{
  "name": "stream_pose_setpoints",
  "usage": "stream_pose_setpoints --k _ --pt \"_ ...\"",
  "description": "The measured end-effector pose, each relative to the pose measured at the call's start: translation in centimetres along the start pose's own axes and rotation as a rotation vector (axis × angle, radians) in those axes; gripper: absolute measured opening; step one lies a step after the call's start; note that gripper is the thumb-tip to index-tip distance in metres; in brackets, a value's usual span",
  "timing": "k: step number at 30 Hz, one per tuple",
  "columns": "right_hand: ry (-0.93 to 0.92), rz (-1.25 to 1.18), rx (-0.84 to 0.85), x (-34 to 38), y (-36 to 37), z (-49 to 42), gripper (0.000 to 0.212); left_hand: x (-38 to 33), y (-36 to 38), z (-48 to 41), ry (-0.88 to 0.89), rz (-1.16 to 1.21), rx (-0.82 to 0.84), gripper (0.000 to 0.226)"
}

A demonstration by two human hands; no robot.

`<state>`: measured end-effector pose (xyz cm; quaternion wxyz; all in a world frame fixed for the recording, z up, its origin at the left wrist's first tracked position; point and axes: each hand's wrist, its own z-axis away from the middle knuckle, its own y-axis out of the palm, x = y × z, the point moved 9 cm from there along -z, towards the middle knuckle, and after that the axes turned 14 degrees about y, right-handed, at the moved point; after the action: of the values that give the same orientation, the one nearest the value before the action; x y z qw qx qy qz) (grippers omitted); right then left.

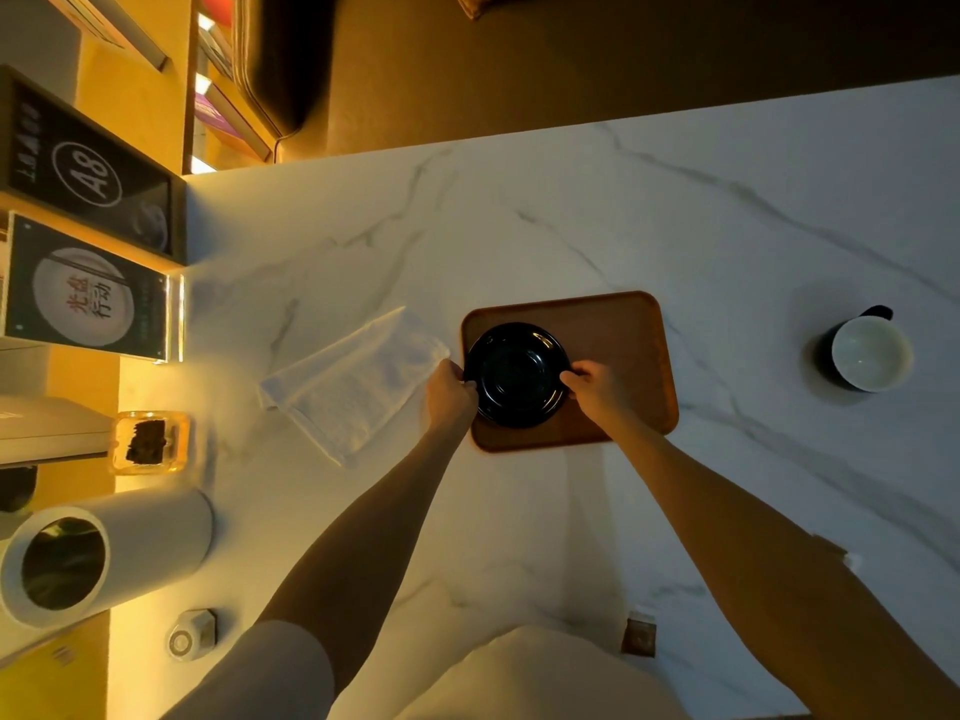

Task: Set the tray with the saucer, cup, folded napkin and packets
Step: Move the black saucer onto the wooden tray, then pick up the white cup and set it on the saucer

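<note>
A black saucer (517,375) lies on the left part of the brown wooden tray (618,330) in the middle of the marble table. My left hand (451,387) grips the saucer's left rim and my right hand (597,384) grips its right rim. A white napkin (353,379) lies loosely folded on the table just left of the tray. The dark cup (865,353) with a pale inside stands far to the right, apart from the tray. A small brown packet (640,636) lies near the table's front edge. Another packet (834,550) shows partly behind my right forearm.
At the left stand a white cylinder holder (98,553), a glass jar (150,441) with dark contents, a small metal object (192,634) and upright sign cards (88,288). The table's far edge (519,137) borders a dark floor and a black seat (280,59).
</note>
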<state>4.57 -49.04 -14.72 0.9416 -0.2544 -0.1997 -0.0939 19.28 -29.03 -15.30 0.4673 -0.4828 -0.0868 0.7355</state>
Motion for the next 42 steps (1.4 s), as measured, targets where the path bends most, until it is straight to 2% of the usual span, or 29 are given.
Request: stream_pose_setpoints --k 9,20,25,28,30,36,42 --pt "0.025 -0.001 0.017 -0.5 -0.5 2.9 0.035 0.8 -1.6 3.1 -0.002 -0.221 0.236 0.048" --pt "0.012 -0.045 -0.059 -1.8 -2.3 11.4 0.029 0.0 -7.5 9.6 0.186 -0.422 0.19 0.045" --pt "-0.105 0.131 -0.158 -2.1 -3.4 16.0 0.029 0.1 -9.8 13.0 0.239 -0.542 0.115 0.047" --pt "-0.149 0.245 -0.171 -3.5 -3.0 18.5 0.054 0.5 -10.3 15.3 0.257 -0.602 0.094 0.051" --pt "-0.162 0.315 -0.18 -4.9 -2.4 19.8 0.06 1.3 -10.2 16.8 0.25 -0.654 0.119 0.054" --pt "-0.176 0.575 -0.246 -8.3 -1.3 22.5 0.066 3.2 -8.6 20.6 0.222 -0.696 0.233 0.06" --pt "-0.151 0.591 -0.27 -10.3 -2.6 24.1 0.065 2.0 -7.7 22.5 0.258 -0.699 0.238 0.058"
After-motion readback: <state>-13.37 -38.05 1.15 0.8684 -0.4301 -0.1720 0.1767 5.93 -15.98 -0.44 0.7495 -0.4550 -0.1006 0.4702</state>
